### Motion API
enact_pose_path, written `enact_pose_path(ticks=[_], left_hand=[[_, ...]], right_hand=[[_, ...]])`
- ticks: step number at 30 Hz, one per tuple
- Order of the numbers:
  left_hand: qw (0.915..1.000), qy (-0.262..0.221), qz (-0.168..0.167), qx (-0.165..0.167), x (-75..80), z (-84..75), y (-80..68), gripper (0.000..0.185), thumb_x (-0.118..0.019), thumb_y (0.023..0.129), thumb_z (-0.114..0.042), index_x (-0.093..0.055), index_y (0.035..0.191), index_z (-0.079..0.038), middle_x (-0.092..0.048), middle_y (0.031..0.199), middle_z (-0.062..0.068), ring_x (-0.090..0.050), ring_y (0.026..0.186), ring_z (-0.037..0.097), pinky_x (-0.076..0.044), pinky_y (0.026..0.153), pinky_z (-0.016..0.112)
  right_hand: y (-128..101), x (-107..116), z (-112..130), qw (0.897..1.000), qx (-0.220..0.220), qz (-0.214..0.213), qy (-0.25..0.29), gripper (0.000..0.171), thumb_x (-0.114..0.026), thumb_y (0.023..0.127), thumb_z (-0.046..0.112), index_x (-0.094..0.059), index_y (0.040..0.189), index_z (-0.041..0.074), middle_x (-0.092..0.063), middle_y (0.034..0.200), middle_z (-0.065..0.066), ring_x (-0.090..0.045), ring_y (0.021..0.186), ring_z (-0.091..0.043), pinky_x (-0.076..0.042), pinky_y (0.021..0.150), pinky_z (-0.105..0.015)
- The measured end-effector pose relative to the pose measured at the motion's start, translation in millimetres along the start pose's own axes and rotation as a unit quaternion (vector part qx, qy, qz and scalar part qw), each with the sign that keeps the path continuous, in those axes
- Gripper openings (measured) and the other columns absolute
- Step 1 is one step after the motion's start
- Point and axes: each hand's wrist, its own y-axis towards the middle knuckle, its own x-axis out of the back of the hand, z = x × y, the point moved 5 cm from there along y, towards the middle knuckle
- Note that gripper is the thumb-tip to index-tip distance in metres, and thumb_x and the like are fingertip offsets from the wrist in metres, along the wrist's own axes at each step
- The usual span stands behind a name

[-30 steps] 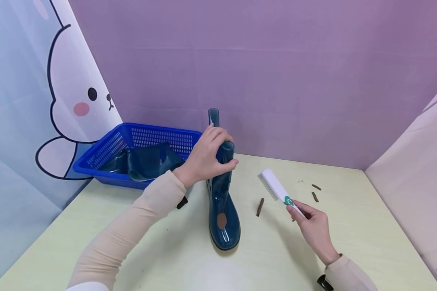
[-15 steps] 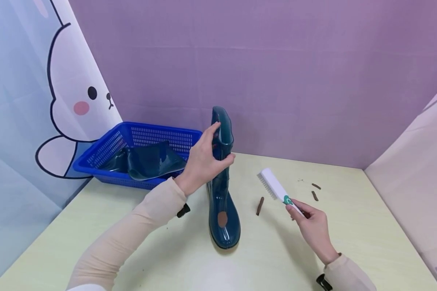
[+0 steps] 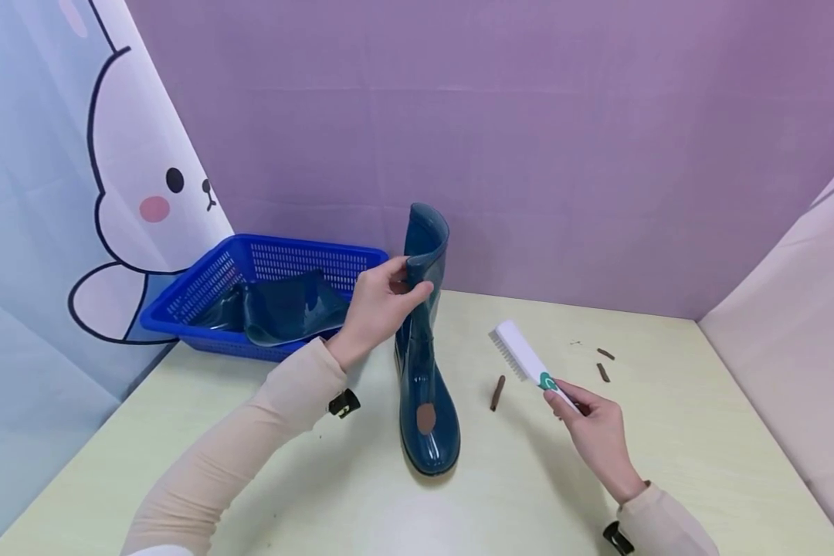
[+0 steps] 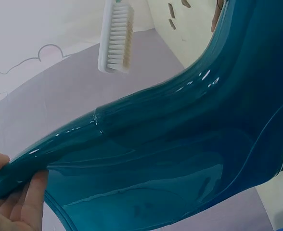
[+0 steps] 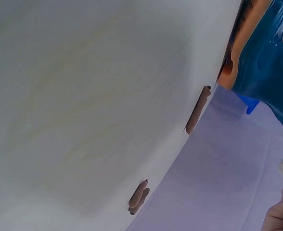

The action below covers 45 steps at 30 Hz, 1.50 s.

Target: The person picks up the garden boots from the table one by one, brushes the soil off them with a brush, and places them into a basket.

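Observation:
A dark teal rubber boot [image 3: 422,371] stands upright on the table, its toe pointing toward me and a round brown patch [image 3: 425,419] on the toe. My left hand [image 3: 375,309] pinches the top edge of its shaft between thumb and fingers. The left wrist view has the boot shaft [image 4: 146,144] close up, pulled to a fold where the fingers [image 4: 33,197] grip it. To the right, my right hand [image 3: 598,432] holds a white scrub brush [image 3: 521,351] by its handle, bristles facing left, apart from the boot. Only part of that hand [image 5: 281,207] enters the right wrist view.
At the back left is a blue plastic basket [image 3: 243,347] with another teal boot [image 3: 292,309] lying in it. Several brown strips lie right of the standing boot, including one strip [image 3: 498,392] near it and another [image 3: 603,372] farther right. A purple cloth [image 3: 563,193] hangs behind the table.
My left hand has shifted down and left along the boot's shaft top, from squeezing its opening to pinching the near edge; the opening has widened. The right hand and brush have barely moved.

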Motion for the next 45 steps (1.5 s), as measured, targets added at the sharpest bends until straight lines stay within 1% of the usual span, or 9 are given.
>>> enact_pose_path(ticks=[5, 10, 15, 19, 22, 25, 32, 39, 45], left_hand=[[0.9996, -0.005, 0.016, 0.022, -1.4, 3.9, 2.8, 0.024, -0.063, 0.086, -0.017, -0.063, 0.107, -0.005, -0.069, 0.091, 0.009, -0.065, 0.075, 0.016, -0.055, 0.071, 0.031], [0.9984, -0.017, 0.031, 0.044, -2.7, 9.2, 5.2, 0.027, -0.064, 0.086, -0.018, -0.062, 0.111, -0.006, -0.069, 0.096, 0.009, -0.066, 0.081, 0.018, -0.055, 0.076, 0.033], [0.9980, -0.012, 0.041, 0.046, -3.3, 13.8, 9.7, 0.027, -0.064, 0.086, -0.019, -0.062, 0.110, -0.006, -0.069, 0.097, 0.009, -0.066, 0.083, 0.018, -0.054, 0.078, 0.033], [0.9975, -0.004, 0.052, 0.047, -2.1, 13.3, 12.8, 0.029, -0.064, 0.086, -0.019, -0.061, 0.112, -0.006, -0.069, 0.097, 0.009, -0.066, 0.083, 0.018, -0.054, 0.078, 0.033], [0.9971, 0.001, 0.058, 0.049, 0.9, 15.0, 12.9, 0.030, -0.064, 0.086, -0.019, -0.060, 0.113, -0.006, -0.069, 0.098, 0.010, -0.066, 0.084, 0.019, -0.054, 0.079, 0.035], [0.9964, 0.006, 0.063, 0.056, 4.9, 18.1, 11.7, 0.030, -0.063, 0.087, -0.019, -0.060, 0.114, -0.007, -0.069, 0.100, 0.010, -0.066, 0.087, 0.020, -0.053, 0.081, 0.037], [0.9947, 0.006, 0.074, 0.071, 8.7, 25.0, 10.6, 0.031, -0.063, 0.087, -0.018, -0.058, 0.116, -0.008, -0.068, 0.103, 0.009, -0.066, 0.089, 0.020, -0.052, 0.084, 0.039], [0.9948, 0.002, 0.084, 0.057, 7.3, 28.9, 11.2, 0.035, -0.064, 0.087, -0.020, -0.057, 0.119, -0.010, -0.068, 0.105, 0.009, -0.066, 0.091, 0.020, -0.053, 0.084, 0.038], [0.9987, -0.005, 0.045, 0.021, 12.3, 31.6, 5.9, 0.049, -0.069, 0.082, -0.024, -0.053, 0.127, -0.014, -0.065, 0.107, 0.009, -0.066, 0.092, 0.021, -0.054, 0.081, 0.038]], right_hand=[[0, -4, -2, 1.000, 0.002, 0.002, -0.002, 0.037, -0.067, 0.084, 0.022, -0.063, 0.115, 0.002, -0.069, 0.080, 0.004, -0.057, 0.065, 0.000, -0.043, 0.050, -0.019], [-4, -9, 0, 1.000, 0.010, 0.008, -0.008, 0.035, -0.067, 0.084, 0.022, -0.064, 0.113, 0.003, -0.070, 0.092, -0.013, -0.058, 0.065, -0.002, -0.042, 0.048, -0.019], [-15, -24, 10, 0.995, 0.099, 0.032, -0.006, 0.028, -0.069, 0.081, 0.013, -0.067, 0.106, 0.001, -0.069, 0.097, -0.017, -0.052, 0.058, 0.000, -0.044, 0.046, -0.019], [-26, -42, 27, 0.964, 0.254, 0.061, -0.040, 0.023, -0.073, 0.074, 0.006, -0.071, 0.098, 0.003, -0.069, 0.073, -0.004, -0.040, 0.048, 0.003, -0.037, 0.040, -0.015], [-30, -58, 34, 0.937, 0.325, 0.086, -0.090, 0.023, -0.074, 0.075, 0.009, -0.072, 0.097, 0.005, -0.065, 0.068, 0.006, -0.034, 0.047, 0.007, -0.031, 0.039, -0.011], [-30, -68, 35, 0.930, 0.329, 0.103, -0.124, 0.024, -0.074, 0.076, 0.013, -0.072, 0.099, 0.006, -0.066, 0.072, 0.006, -0.034, 0.049, 0.008, -0.031, 0.040, -0.011], [-31, -63, 32, 0.928, 0.325, 0.101, -0.149, 0.025, -0.075, 0.073, 0.011, -0.073, 0.097, 0.006, -0.050, 0.059, 0.014, -0.026, 0.046, 0.009, -0.026, 0.038, -0.011], [-42, -53, 22, 0.930, 0.318, 0.108, -0.146, 0.024, -0.075, 0.071, 0.008, -0.073, 0.095, 0.006, -0.047, 0.058, 0.017, -0.025, 0.047, 0.010, -0.024, 0.038, -0.009], [-47, -47, 21, 0.931, 0.317, 0.111, -0.144, 0.022, -0.075, 0.073, 0.009, -0.073, 0.094, 0.006, -0.050, 0.059, 0.016, -0.023, 0.048, 0.010, -0.023, 0.039, -0.007]])
